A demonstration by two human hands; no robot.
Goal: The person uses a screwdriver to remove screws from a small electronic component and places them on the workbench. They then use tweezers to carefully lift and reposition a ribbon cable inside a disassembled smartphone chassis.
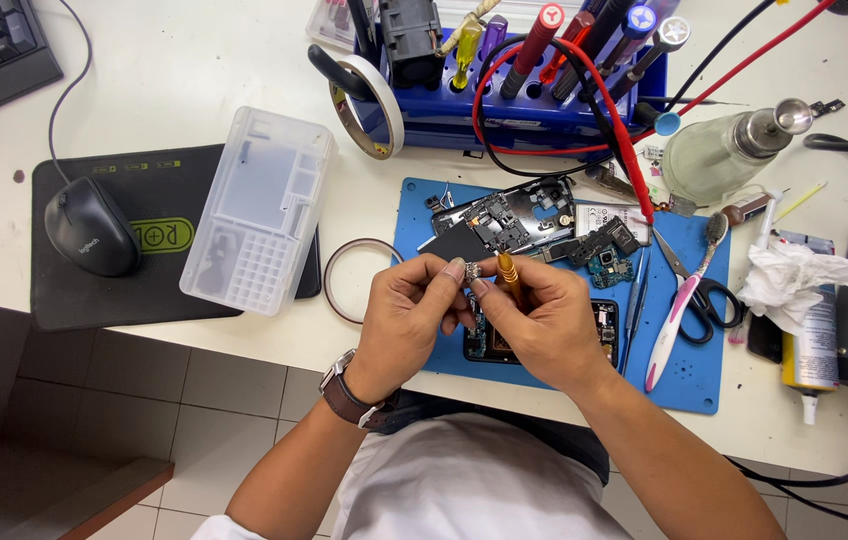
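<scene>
While a small silvery metal part [474, 270] is pinched in the fingers of the left hand [406, 318], a slim orange-handled screwdriver [510, 277] is gripped by the right hand [541, 325], both held above the blue rubber work mat [689, 375] on the white tabletop [194, 70]

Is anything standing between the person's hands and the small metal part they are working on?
Nothing visible does. The left hand pinches the small metal part at its fingertips, and the right hand brings the gold-handled screwdriver right against it, above the opened phone on the blue mat.
</scene>
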